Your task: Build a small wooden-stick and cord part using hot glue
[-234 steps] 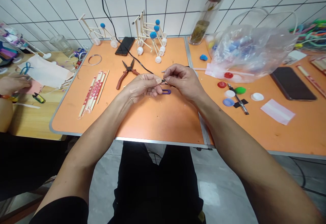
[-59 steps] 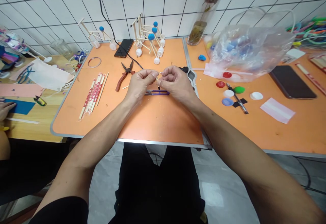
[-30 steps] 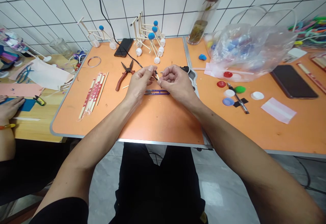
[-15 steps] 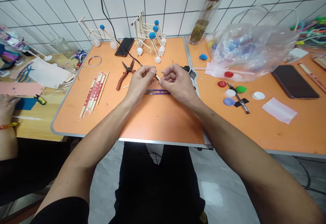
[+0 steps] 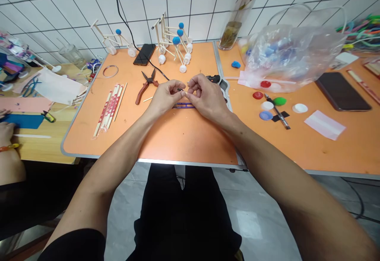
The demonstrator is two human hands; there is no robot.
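Observation:
My left hand [image 5: 165, 96] and my right hand [image 5: 204, 96] meet over the middle of the orange table [image 5: 166, 142], both closed in a pinch. Between their fingertips is a short thin stick piece [image 5: 181, 91], held at both ends. Purple thread snips [image 5: 181, 105] lie flat on the table just under my hands. Red-handled pliers [image 5: 145, 84] lie to the left of my left hand, and a black tool [image 5: 215, 79] sits behind my right hand.
Wrapped chopsticks [image 5: 109, 106] lie at the left. Stick models with blue and white caps [image 5: 175, 45] and a phone [image 5: 144, 54] stand at the back. A plastic bag [image 5: 285, 55], loose bottle caps [image 5: 267, 104], a pen [image 5: 277, 112] and another phone [image 5: 341, 92] lie right. Another person's hand [image 5: 6, 128] works at far left.
The snips moved from my hands down onto the table. Both hands have drawn together, pinching a small stick piece, which has turned from slanted to nearly level between the fingertips.

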